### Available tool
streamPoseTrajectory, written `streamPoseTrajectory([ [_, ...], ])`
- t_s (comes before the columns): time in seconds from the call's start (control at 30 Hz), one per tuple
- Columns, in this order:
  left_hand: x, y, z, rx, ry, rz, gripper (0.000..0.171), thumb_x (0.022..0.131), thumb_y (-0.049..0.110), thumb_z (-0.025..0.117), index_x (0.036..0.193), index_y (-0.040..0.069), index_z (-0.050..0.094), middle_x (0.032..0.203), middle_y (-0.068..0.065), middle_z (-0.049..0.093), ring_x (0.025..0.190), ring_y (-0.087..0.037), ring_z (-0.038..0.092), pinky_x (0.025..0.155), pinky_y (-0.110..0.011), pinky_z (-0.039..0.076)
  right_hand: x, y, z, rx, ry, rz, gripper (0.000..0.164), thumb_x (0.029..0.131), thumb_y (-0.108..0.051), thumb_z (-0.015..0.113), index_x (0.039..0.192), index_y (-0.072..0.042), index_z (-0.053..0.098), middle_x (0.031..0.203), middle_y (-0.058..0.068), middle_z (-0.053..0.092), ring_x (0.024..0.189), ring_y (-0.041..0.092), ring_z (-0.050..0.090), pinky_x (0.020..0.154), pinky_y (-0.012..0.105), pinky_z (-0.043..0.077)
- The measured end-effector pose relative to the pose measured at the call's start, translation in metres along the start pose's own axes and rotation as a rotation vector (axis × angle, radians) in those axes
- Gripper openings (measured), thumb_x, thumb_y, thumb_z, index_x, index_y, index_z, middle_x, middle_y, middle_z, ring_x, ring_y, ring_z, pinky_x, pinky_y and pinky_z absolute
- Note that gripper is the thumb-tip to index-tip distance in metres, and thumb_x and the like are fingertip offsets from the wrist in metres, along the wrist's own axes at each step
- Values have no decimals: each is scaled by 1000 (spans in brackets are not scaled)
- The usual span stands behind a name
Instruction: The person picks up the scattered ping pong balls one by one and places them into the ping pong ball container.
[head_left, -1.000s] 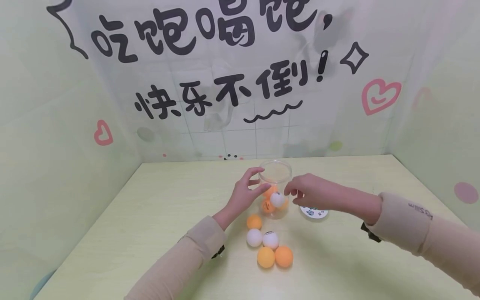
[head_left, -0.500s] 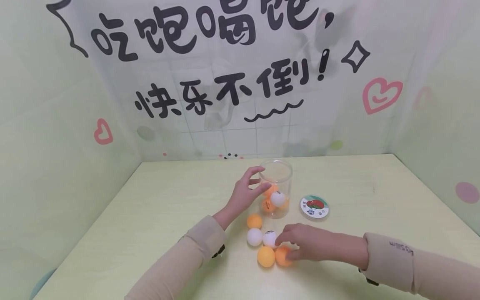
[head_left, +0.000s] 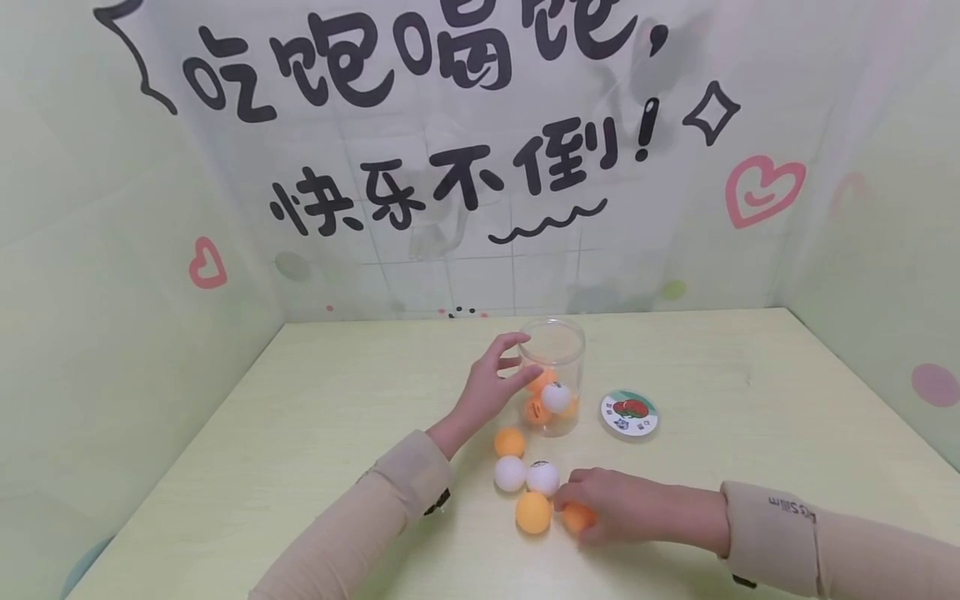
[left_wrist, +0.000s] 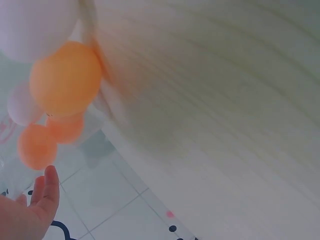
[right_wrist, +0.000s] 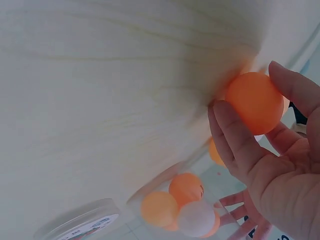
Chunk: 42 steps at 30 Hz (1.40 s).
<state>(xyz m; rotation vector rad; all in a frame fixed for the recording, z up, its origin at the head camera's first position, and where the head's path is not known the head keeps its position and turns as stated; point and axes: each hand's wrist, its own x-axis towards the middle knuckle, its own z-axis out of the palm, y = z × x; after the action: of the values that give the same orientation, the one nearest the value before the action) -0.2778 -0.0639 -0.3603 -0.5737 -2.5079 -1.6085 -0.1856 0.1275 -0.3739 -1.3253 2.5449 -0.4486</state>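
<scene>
My right hand (head_left: 622, 507) pinches an orange ping-pong ball (head_left: 579, 517) low over the table; in the right wrist view its fingers and thumb lie on either side of the ball (right_wrist: 254, 103). Farther back, a clear plastic jar (head_left: 572, 373) stands upright, uncovered, with my left hand (head_left: 491, 377) holding its left side. Inside are several orange balls (head_left: 537, 410) and a white ball (head_left: 556, 397). In front of it lie a loose orange ball (head_left: 509, 442), a plain white ball (head_left: 510, 473), a printed white ball (head_left: 543, 478) and a yellow-orange ball (head_left: 533, 512).
A round printed lid (head_left: 629, 414) lies flat to the right of the jar. The pale wooden table (head_left: 337, 400) meets a lettered backdrop (head_left: 420, 275) at its far edge, with pale side walls left and right.
From beside the jar, my right hand came down toward me to the front orange ball and now grips it, shifted slightly right. My left hand stays at the jar.
</scene>
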Motion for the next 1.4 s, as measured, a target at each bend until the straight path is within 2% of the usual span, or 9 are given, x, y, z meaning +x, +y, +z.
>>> streamPoseTrajectory([
  [0.07, 0, 2, 0, -9, -4, -4, 49, 74, 39, 57, 117, 29, 38, 127, 10, 34, 106, -20, 45, 80, -40, 41, 0, 0, 1, -9, 9, -2, 29, 66, -13, 65, 94, -12, 57, 84, -9, 49, 70, 1, 42, 65, 17, 39],
  [0.3, -11, 26, -2, -10, 0, 2, 45, 78, 26, 56, 119, 17, 38, 128, 0, 35, 107, -28, 44, 80, -42, 40, -1, 3, 3, -23, 8, -10, 29, 65, -9, 65, 93, -12, 56, 83, -10, 48, 70, 1, 42, 65, 17, 39],
  [0.5, -11, 28, -2, -9, 3, -5, 45, 78, 26, 57, 119, 18, 39, 128, 1, 35, 107, -27, 44, 80, -42, 40, -1, 2, 3, -63, -1, -14, 29, 65, -10, 65, 92, -15, 55, 81, -11, 46, 69, 2, 41, 64, 16, 39],
  [0.7, -12, 29, -2, -8, -1, -11, 46, 78, 27, 57, 119, 18, 38, 128, 1, 34, 107, -27, 44, 81, -43, 39, 1, -2, -6, -104, -44, 43, 31, 64, -11, 67, 92, -15, 56, 78, -12, 45, 66, 1, 40, 61, 16, 38],
  [1.4, -12, 29, -2, -11, 14, -14, 46, 77, 26, 57, 118, 19, 39, 126, 3, 36, 106, -26, 44, 79, -42, 41, 11, -13, -51, -175, -44, 94, 30, 63, -10, 69, 91, -14, 59, 80, -8, 50, 69, 6, 44, 61, 19, 41],
])
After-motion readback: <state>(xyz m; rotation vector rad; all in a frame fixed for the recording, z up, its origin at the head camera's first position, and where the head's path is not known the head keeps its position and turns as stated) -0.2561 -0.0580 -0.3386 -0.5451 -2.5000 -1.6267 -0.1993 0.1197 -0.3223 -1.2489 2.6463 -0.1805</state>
